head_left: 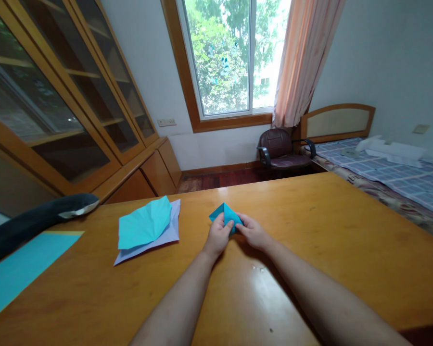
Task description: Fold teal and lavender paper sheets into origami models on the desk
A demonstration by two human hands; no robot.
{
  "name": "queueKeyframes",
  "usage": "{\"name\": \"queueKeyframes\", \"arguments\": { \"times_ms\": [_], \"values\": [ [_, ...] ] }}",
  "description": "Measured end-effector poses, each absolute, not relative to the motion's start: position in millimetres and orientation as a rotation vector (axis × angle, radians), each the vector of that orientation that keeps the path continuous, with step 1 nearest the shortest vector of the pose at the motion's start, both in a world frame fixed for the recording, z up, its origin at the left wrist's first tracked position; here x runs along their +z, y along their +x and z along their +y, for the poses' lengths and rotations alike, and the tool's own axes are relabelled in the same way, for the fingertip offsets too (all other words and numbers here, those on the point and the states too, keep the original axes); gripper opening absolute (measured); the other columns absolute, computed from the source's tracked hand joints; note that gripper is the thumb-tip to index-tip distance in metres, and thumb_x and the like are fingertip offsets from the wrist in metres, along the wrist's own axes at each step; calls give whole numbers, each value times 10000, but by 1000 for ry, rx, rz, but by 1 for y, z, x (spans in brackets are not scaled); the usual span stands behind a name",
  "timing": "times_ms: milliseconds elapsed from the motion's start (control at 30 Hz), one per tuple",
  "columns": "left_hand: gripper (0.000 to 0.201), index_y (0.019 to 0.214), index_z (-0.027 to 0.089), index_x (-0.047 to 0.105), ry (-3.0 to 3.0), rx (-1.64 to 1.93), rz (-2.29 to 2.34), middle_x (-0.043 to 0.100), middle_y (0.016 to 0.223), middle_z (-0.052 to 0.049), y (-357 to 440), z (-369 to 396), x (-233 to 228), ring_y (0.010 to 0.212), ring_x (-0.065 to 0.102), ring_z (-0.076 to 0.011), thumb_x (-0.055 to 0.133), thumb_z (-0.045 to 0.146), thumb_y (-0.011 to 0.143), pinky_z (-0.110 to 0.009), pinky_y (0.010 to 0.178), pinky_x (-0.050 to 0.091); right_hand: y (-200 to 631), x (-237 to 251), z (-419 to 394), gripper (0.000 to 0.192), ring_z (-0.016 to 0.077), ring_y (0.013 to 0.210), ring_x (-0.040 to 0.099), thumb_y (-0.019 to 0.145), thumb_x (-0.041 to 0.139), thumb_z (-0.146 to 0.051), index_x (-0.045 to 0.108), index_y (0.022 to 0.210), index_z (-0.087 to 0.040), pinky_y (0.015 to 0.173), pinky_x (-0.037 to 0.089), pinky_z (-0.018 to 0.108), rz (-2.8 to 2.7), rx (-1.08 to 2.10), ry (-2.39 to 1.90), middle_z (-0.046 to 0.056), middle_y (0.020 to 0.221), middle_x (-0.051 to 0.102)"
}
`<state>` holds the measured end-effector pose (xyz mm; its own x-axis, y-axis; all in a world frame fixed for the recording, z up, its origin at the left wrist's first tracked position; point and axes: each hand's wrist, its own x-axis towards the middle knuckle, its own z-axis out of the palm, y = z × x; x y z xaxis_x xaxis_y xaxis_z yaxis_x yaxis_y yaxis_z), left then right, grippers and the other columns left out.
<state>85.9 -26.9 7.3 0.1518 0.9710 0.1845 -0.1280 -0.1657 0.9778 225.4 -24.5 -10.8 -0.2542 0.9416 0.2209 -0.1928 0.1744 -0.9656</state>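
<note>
A small piece of folded blue paper is held just over the wooden table, with a pointed corner at its top and a flap to the left. My left hand grips its lower left side, thumb across the front. From the right, my right hand pinches its lower right edge, the thumb close to the left thumb. The fingers behind the paper are hidden. To the left lies a creased light blue sheet on top of a lilac sheet.
The wooden table fills the foreground. Flat blue paper and a dark curved object lie at its left edge. Beyond are a glass-doored cabinet, a brown armchair and a bed on the right.
</note>
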Motion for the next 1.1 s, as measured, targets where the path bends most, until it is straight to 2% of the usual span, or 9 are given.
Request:
{"name": "queueKeyframes", "arguments": {
  "times_ms": [333,567,767,867,967,1100],
  "values": [
    [256,945,161,546,1372,1287,961,630,819,-12,84,-27,5,721,591,-129,650,247,728,-268,722,487,225,-11,-26,388,222,1022,598,720,675,-253,654,1107,-237,962,428,427,-1342,1404,-750,53,1122,667],
    [564,1285,180,414,1668,1405,1288,604,1024,-71,86,-29,-3,851,610,-172,616,199,759,-319,789,505,222,-10,-25,337,234,1003,607,741,675,-376,675,1027,-196,924,448,418,-1307,1446,-693,75,1072,683],
    [372,1110,175,586,1925,1423,1510,524,1072,-93,82,-29,3,1000,544,-225,644,272,756,-391,900,469,224,-12,-21,248,151,686,612,708,678,-367,685,877,-186,662,500,277,-1099,1445,-864,5,792,698],
    [334,1051,190,629,1786,1516,1578,501,1088,-94,80,-26,1,1028,534,-230,660,319,745,-401,926,454,228,-10,-18,272,128,653,607,700,685,-383,667,885,-184,613,496,242,-915,1440,-861,3,782,695],
    [355,1009,172,635,1436,1523,1412,551,1062,-97,84,-22,-3,933,586,-195,686,365,716,-335,818,504,232,-7,-16,305,140,723,634,689,702,-392,650,906,-184,643,512,245,-783,1444,-792,23,859,707],
    [397,906,134,629,1070,1371,1103,641,800,-36,90,-21,-3,646,598,-113,752,397,634,-242,631,503,233,-1,-18,293,152,820,655,717,695,-370,647,934,-181,746,526,266,-761,1502,-693,43,938,713]
  ]
}}
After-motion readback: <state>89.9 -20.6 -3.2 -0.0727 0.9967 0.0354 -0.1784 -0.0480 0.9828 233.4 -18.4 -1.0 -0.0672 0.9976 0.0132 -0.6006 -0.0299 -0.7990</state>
